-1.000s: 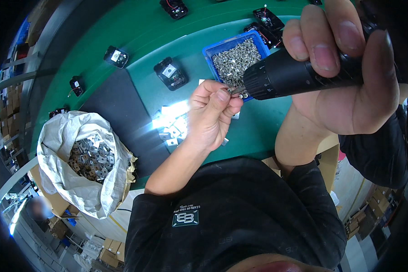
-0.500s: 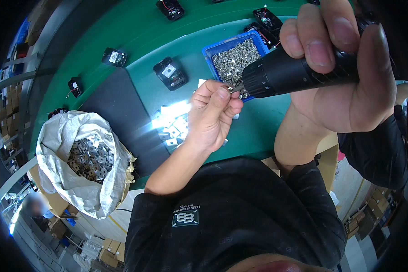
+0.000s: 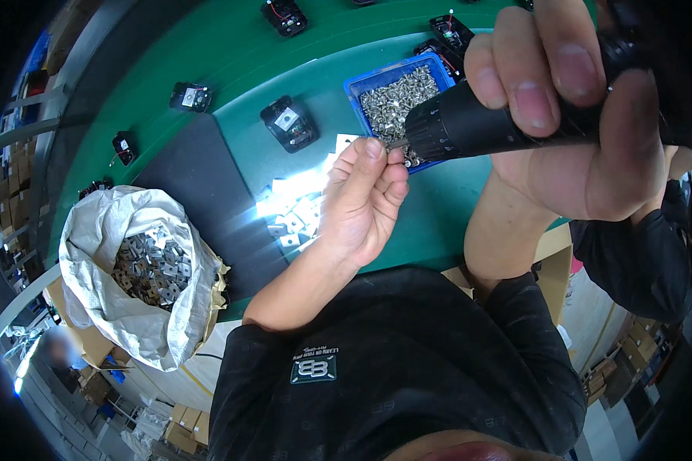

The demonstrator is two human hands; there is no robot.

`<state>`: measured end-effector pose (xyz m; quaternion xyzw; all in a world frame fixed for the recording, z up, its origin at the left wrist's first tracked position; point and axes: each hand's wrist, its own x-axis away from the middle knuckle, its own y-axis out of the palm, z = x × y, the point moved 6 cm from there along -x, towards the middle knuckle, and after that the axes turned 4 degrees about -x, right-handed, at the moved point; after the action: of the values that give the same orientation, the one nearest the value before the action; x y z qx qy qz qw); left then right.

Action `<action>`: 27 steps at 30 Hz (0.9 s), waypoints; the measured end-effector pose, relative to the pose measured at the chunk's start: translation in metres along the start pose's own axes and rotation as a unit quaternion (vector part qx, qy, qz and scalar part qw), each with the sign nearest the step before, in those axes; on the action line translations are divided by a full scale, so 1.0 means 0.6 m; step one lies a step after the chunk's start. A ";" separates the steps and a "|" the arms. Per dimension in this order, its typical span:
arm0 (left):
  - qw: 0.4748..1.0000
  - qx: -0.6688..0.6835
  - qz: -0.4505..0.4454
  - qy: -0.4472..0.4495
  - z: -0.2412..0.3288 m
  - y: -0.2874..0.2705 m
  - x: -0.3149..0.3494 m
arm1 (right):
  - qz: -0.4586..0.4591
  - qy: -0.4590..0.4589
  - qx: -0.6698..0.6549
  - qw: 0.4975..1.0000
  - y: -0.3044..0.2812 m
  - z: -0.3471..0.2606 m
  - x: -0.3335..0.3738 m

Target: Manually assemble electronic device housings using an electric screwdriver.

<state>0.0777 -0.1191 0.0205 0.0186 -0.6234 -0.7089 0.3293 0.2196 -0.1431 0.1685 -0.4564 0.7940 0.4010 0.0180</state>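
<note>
My right hand (image 3: 577, 177) is wrapped round a black power screwdriver (image 3: 477, 123), its bit pointing left. At the bit's tip, my left hand (image 3: 357, 203) pinches a small metal screw between thumb and forefinger; the fingertips mostly hide it. Just behind the bit stands a blue bin (image 3: 352, 87) filled with silvery screws (image 3: 400, 100). Left of the bin, a black plastic housing (image 3: 288, 124) with a pale square on it lies on the green table (image 3: 430, 223). Several small metal plates (image 3: 288, 223) are scattered under bright light beside my left wrist.
A white woven sack (image 3: 92, 253) full of metal plates stands at the left, next to a dark mat (image 3: 207, 177). More black housings (image 3: 191, 97) lie along the far green strip, some with wires. Another person's dark sleeve (image 3: 630, 261) shows at the right.
Both hands and the screwdriver have shifted slightly left. The fingertips of my left hand now cover more of the screw at the bit.
</note>
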 end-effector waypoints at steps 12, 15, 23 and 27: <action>0.997 0.003 -0.033 -0.065 -0.001 0.002 0.002 | 0.009 0.002 -0.011 1.000 0.027 0.015 -0.005; 0.968 -0.223 -0.113 -0.006 0.032 0.017 0.011 | 0.006 0.004 -0.012 1.000 0.049 0.024 -0.005; 0.410 -0.824 -0.029 0.390 0.230 0.011 0.034 | 0.021 0.022 0.019 0.999 0.080 0.074 -0.009; 0.379 -0.871 -0.018 0.313 0.235 -0.035 -0.001 | 0.065 0.030 0.083 0.994 0.085 0.126 -0.016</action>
<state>0.0074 0.0040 0.0327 -0.0463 0.4847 -0.8115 0.3232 0.1618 -0.0731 0.1529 -0.4127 0.8528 0.3199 0.0060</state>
